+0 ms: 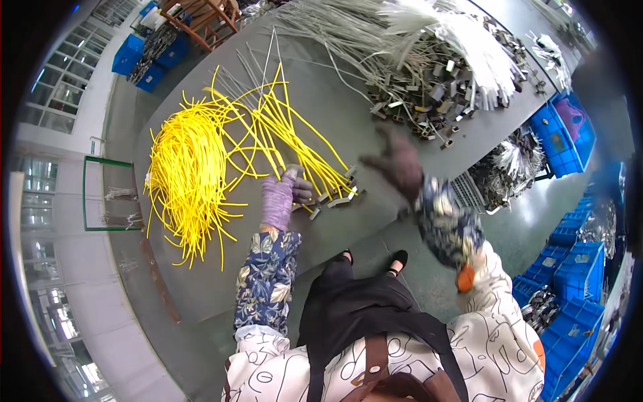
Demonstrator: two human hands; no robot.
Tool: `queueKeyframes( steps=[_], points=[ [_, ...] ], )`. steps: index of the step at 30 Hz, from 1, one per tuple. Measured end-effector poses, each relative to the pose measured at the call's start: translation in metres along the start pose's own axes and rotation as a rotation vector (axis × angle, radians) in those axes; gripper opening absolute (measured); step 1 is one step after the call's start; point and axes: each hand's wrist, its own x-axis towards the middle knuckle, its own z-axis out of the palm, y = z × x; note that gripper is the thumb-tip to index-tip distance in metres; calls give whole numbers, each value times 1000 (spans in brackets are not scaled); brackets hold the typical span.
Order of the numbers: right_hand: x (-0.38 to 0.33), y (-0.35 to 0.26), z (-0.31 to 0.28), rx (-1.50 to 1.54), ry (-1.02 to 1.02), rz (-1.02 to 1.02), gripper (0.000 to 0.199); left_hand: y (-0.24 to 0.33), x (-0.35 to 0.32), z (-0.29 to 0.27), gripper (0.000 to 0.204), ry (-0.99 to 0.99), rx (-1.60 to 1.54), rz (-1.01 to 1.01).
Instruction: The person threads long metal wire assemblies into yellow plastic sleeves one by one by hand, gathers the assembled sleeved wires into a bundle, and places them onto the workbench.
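My left hand (287,190), in a purple and grey glove, is closed with the thumb and fingers pinched on the lower end of a thin yellow tube (270,149). Thin grey wires (269,57) stick out beyond the far ends of the yellow tubes there. Just right of this hand lies a loose bunch of yellow tubes (309,151) with small grey metal blocks (343,200) at the near ends. My right hand (396,163), in a dark brown glove, hovers over the table, blurred by motion. Its thumb and fingers are spread, with nothing visible in them.
A large heap of yellow tubes (187,177) covers the left of the grey table (201,295). Wires with metal blocks (435,87) are piled at the far right, beside white strands (469,47). Blue crates (559,137) stand off the table's right side; a wooden chair (201,20) is beyond the far left.
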Motion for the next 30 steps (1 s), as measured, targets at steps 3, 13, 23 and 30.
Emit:
queueKeyframes(
  steps=[3, 13, 23, 30],
  points=[
    [70, -1, -5, -149, 297, -204, 62, 21, -22, 22, 34, 86, -102, 125],
    [-4, 42, 20, -124, -36, 133, 29, -24, -25, 86, 18, -90, -490, 6],
    [-10, 31, 30, -317, 266, -95, 47, -23, -63, 93, 20, -28, -239, 43],
    [-52, 66, 28, 45, -328, 182, 24, -56, -41, 112, 23, -14, -683, 3]
  ],
)
